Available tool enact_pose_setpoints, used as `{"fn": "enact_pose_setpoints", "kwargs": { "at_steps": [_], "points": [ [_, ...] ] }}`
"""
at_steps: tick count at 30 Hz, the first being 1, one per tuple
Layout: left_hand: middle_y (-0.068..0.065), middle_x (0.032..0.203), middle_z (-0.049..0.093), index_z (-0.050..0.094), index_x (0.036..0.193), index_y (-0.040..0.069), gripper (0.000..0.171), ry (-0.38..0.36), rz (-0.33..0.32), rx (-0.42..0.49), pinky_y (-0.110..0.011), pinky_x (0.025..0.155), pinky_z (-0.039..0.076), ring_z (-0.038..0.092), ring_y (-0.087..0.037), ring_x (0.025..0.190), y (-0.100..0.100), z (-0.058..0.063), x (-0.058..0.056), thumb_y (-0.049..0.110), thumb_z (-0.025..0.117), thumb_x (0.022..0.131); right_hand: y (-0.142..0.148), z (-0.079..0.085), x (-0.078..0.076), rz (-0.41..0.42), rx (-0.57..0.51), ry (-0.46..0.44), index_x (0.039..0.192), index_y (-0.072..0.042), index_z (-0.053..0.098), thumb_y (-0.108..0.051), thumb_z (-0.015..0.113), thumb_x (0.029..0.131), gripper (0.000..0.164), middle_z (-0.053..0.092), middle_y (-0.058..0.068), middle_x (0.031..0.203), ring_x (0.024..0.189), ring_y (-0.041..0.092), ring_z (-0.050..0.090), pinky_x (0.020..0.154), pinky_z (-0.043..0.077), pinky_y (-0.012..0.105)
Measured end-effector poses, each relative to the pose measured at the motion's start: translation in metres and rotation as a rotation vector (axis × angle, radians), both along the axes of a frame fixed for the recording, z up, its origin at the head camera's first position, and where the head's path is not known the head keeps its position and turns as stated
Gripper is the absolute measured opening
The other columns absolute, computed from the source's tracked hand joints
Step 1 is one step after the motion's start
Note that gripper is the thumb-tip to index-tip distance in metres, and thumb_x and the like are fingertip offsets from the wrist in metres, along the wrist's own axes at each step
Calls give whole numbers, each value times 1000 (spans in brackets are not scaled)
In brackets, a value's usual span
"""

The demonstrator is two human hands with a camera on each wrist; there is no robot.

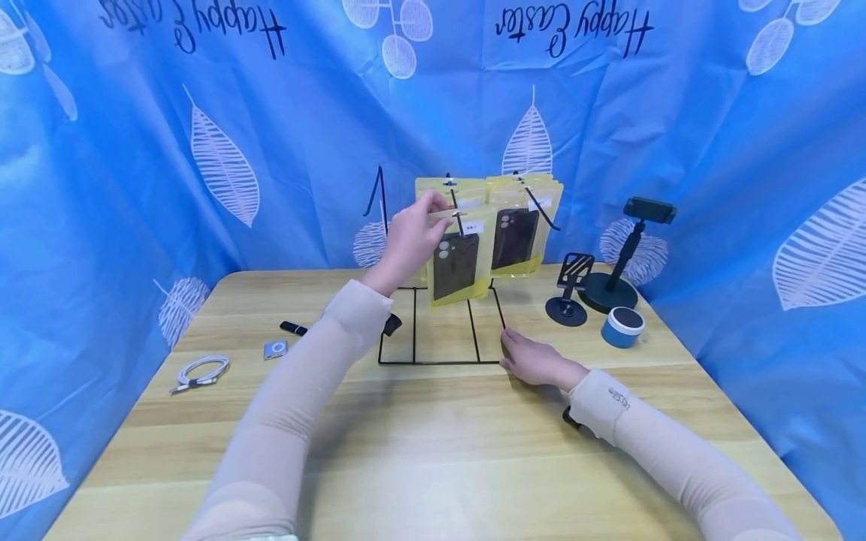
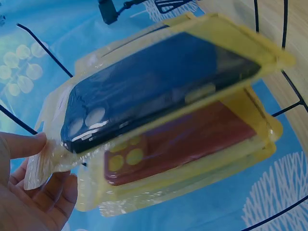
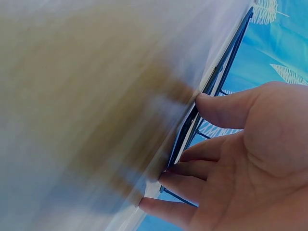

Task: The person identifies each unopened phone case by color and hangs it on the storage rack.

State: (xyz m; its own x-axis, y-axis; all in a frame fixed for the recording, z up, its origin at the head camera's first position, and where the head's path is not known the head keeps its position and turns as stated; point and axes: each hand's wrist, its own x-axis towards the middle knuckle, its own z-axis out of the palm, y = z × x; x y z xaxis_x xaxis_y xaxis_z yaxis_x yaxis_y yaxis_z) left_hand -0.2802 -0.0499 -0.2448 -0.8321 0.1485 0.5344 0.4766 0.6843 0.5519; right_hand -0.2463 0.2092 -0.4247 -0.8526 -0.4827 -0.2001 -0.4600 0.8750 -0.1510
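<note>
A black wire display rack (image 1: pixel 415 327) stands on the table, with pouches hanging from its prongs. My left hand (image 1: pixel 414 237) pinches the top edge of a clear-and-yellow pouch (image 1: pixel 485 259) with a dark phone case (image 1: pixel 455 264) inside. A prong passes through or close to that pouch's top hole. In the left wrist view, a pouch with a reddish phone case (image 2: pixel 178 144) hangs behind it. More pouches with a dark case (image 1: pixel 516 237) hang to the right. My right hand (image 1: pixel 537 361) holds the front right corner of the rack's base, thumb and fingers at the wire (image 3: pixel 180 139).
At right stand a black phone stand (image 1: pixel 567 309), a taller phone holder (image 1: pixel 619 289) and a blue round speaker-like object (image 1: pixel 622 328). At left lie a coiled white cable (image 1: pixel 203 372), a small silver square device (image 1: pixel 275 349) and a black stick (image 1: pixel 293 328). A blue curtain (image 1: pixel 304 150) surrounds the table.
</note>
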Motion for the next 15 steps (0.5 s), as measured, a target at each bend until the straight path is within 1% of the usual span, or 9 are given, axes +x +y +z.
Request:
{"fn": "enact_pose_setpoints", "kwargs": {
  "at_steps": [2, 5, 7, 10, 15],
  "points": [
    [-8, 117, 69, 56, 113, 13, 22, -4, 37, 3, -36, 65, 52, 62, -21, 67, 0, -1, -6, 29, 62, 99, -1, 1, 1, 0, 2, -6, 152, 9, 27, -28, 49, 104, 65, 23, 27, 161, 145, 42, 33, 115, 37, 54],
    [-8, 120, 68, 56, 114, 13, 24, -16, 77, 9, -39, 74, 54, 65, -23, 78, 1, -1, -15, 30, 62, 99, -2, 3, 3, 4, 7, -9, 152, 9, 27, -28, 49, 104, 64, 23, 28, 160, 145, 42, 34, 114, 37, 55],
    [-8, 121, 68, 56, 115, 13, 25, -14, 93, 7, -40, 81, 54, 67, -24, 88, 1, 0, -20, 30, 62, 99, -2, 4, 4, 3, 11, -12, 152, 9, 27, -28, 49, 104, 64, 23, 27, 160, 145, 42, 34, 114, 38, 55],
    [-8, 122, 67, 56, 115, 12, 25, -15, 98, 3, -40, 86, 54, 67, -25, 95, 2, 1, -26, 30, 62, 99, -2, 5, 4, 3, 13, -11, 152, 9, 27, -27, 49, 104, 64, 24, 27, 160, 144, 42, 34, 113, 38, 55],
    [-9, 118, 68, 55, 116, 12, 25, -14, 112, -9, -40, 85, 54, 66, -24, 89, 2, 2, -33, 29, 61, 100, -1, 5, 3, -1, 22, -12, 152, 8, 27, -28, 48, 104, 64, 23, 26, 161, 145, 42, 34, 114, 38, 54]
  ]
}}
